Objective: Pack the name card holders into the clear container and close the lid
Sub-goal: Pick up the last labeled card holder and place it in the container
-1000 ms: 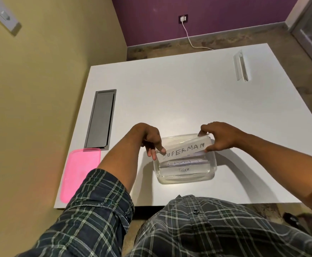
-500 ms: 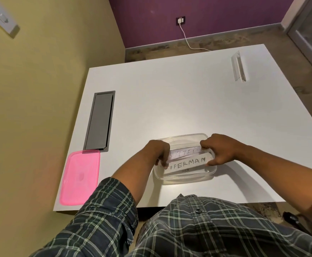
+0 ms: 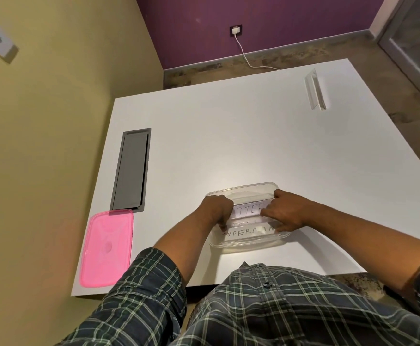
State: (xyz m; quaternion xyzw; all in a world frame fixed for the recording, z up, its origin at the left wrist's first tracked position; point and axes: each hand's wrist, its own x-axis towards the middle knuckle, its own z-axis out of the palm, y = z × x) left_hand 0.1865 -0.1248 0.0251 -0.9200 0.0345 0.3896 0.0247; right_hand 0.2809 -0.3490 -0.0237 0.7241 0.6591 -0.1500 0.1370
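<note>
Hands first: your left hand [image 3: 216, 211] and right hand [image 3: 285, 213] are both down inside the clear container [image 3: 248, 243], one at each short end. The left fingers [image 3: 222, 224] curl downward at the left end of the SUPERMAN card holder [image 3: 248, 232]; the right fingers [image 3: 268, 216] reach inward over its right end. Whether either hand actually pinches the holder or only presses on it, you cannot tell from this view, since the fingertips are hidden behind the knuckles and the plastic.

The container sits on the white table [image 3: 228, 146] near its front edge, just ahead of your body, with its long axis running left to right. The SUPERMAN holder lies in the near part of it, its long axis also left to right along the container's length, the lettering reading upright toward you. Behind it, between your hands, a second card holder [image 3: 248, 211] shows the letters "TTER" and lies parallel to the first.

The pink lid [image 3: 106, 248] is off, flat on the table's front left corner, long axis running away from you, well apart from the container. Just beyond the lid is the grey cable tray [image 3: 131, 168] set into the table. One more card holder [image 3: 315, 89] stands at the far right of the table, well apart from everything, its long axis pointing away from you.
</note>
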